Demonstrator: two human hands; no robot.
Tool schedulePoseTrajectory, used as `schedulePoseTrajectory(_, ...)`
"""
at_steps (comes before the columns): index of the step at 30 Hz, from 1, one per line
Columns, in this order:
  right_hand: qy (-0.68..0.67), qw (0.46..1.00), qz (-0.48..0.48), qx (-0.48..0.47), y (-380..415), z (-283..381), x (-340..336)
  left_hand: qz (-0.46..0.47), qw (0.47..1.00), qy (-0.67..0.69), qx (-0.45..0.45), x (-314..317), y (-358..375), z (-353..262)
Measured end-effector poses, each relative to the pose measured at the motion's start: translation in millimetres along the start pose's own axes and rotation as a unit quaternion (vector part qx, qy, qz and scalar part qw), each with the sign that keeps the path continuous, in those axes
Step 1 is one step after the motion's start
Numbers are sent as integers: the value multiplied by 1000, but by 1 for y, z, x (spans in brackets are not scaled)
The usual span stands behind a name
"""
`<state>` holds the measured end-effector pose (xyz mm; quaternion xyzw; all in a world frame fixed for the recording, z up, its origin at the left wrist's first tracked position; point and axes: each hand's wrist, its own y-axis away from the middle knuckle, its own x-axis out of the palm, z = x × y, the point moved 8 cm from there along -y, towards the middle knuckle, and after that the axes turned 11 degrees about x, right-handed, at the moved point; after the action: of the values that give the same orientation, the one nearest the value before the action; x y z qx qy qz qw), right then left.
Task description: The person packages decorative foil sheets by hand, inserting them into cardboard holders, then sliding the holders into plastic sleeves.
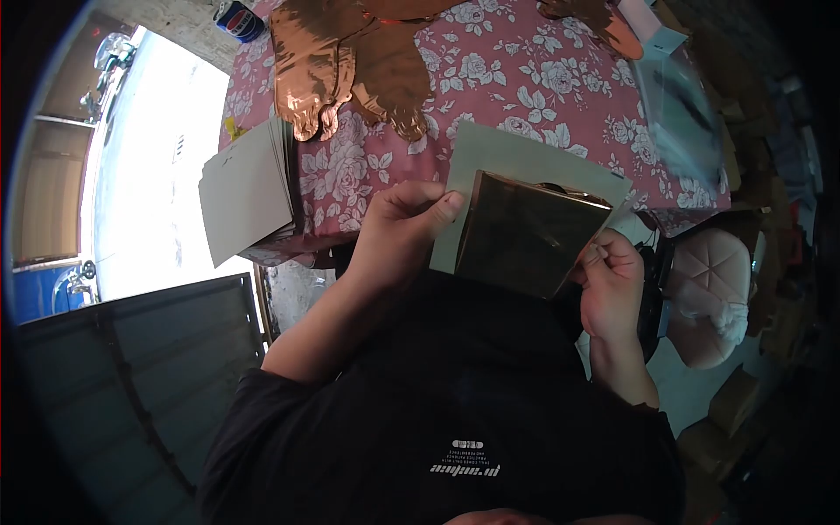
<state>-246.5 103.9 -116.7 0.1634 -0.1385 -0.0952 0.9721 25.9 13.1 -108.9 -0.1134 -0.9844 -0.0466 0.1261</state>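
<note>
A: Where is the glossy dark panel (529, 241) you have there, and what backs it?

B: It lies right of centre in the frame, flat against a pale card (516, 143), in front of your body at the near side of the bench (490, 83). The card shows past its top and left edges, perhaps to give you a margin to grip without covering the shiny face.

A: And how do your fingers sit?

B: Your left hand (394, 232) is closed on the card's left margin, thumb on top. Your right hand (612, 284) pinches the panel's lower right edge; whether it catches the card too, you can't tell from here. Gripping opposite sides likely keeps the two layers level and together.

A: Why are your grey cards (249, 188) at the left?

B: They're stacked at the bench's left edge, jutting past it, which probably makes a single one easier for you to lift.

A: And your copper foil (311, 66)?

B: Loose and crinkled at the upper left and top centre, near the can (239, 22); it seems laid beyond your hands so your near side stays workable.
</note>
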Motion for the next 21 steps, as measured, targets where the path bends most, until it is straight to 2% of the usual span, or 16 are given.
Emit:
schedulePoseTrajectory(4,3,1000,-4,-6,-2,-6,-5,37,999,23,4,-4,2,15)
schedulePoseTrajectory(7,26,999,-26,2,-2,-4,-1,4,995,103,-10,-2,4,8)
schedulePoseTrajectory(10,68,998,-9,7,-2,-4,6,24,998,58,-6,0,1,0)
schedulePoseTrajectory(14,52,998,7,22,-4,-16,2,6,999,33,10,1,-1,2)
schedulePoseTrajectory(16,129,991,-1,-32,-3,-9,-1,25,999,9,43,1,-3,1)
schedulePoseTrajectory(20,148,987,-16,-52,5,7,8,5,1000,4,22,2,-4,-2)
schedulePoseTrajectory(21,118,993,7,-22,3,5,11,8,1000,27,10,3,-5,-2)
